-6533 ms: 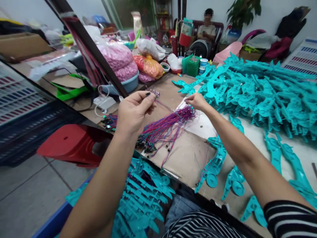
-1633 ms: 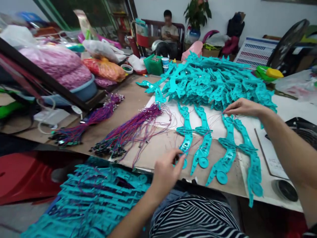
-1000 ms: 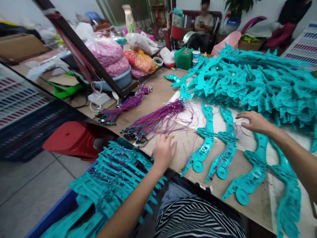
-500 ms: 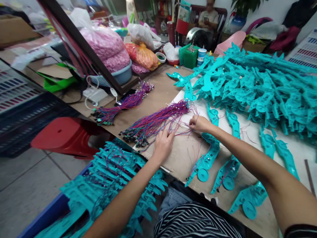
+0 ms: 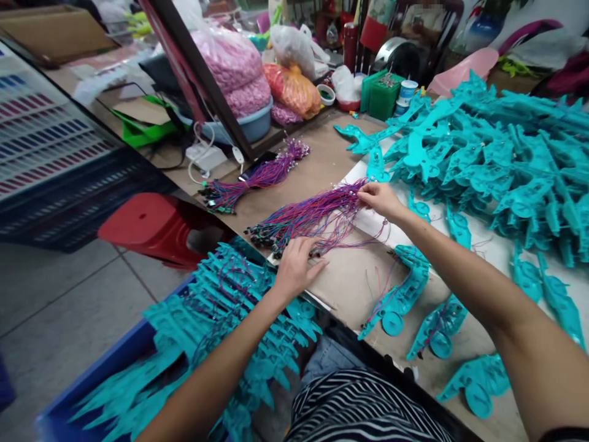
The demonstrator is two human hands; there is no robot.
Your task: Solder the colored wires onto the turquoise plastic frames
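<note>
A loose bundle of thin purple, red and blue wires lies across the table, black connectors at its near end and small pale tips at its far end. My left hand rests by the connector end, fingers stretched forward and thumb apart. At the far end, my right hand pinches wires between thumb and fingertips; how many is hidden. A second wire bundle, gathered at its middle, lies farther back. Right of the hands are curved turquoise plastic parts, some with wires on them.
A big heap of turquoise parts covers the back right. Beside the table's near edge, a blue crate holds wired turquoise parts. A red stool stands left. Behind are a dark post, bags in a blue basin and a green box.
My left hand has shifted toward the connector end and its fingers have spread. My right hand has moved from the loose wires to the bundle's far tips. The camera view has turned left.
</note>
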